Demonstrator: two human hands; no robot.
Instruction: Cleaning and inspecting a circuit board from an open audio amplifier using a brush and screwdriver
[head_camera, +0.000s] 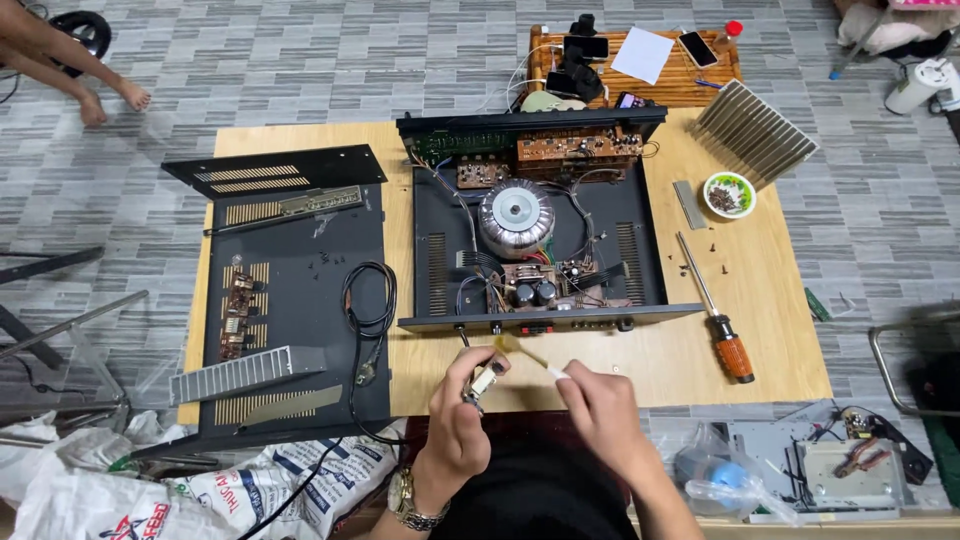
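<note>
At the far left of the wooden table (700, 365) lies a black metal cover (300, 330), carrying a small brown circuit board (238, 315), a ribbed grey heat sink (247, 373) and a coiled black cable (368, 300). Right of it stands the open amplifier chassis (540, 240), with a silver ring-shaped transformer (516, 217) in its middle. Just in front of the chassis, the left hand (458, 435), a watch on its wrist, is closed around a small metal part (483, 382). Close beside it the right hand (598, 415) pinches one end of a thin yellowish strip (528, 354), which reaches toward the left hand's fingers; whether it touches the part cannot be told. Farther right lie an orange-handled screwdriver (718, 322), a small bowl of screws (729, 195) and a second ribbed heat sink (755, 132).
</note>
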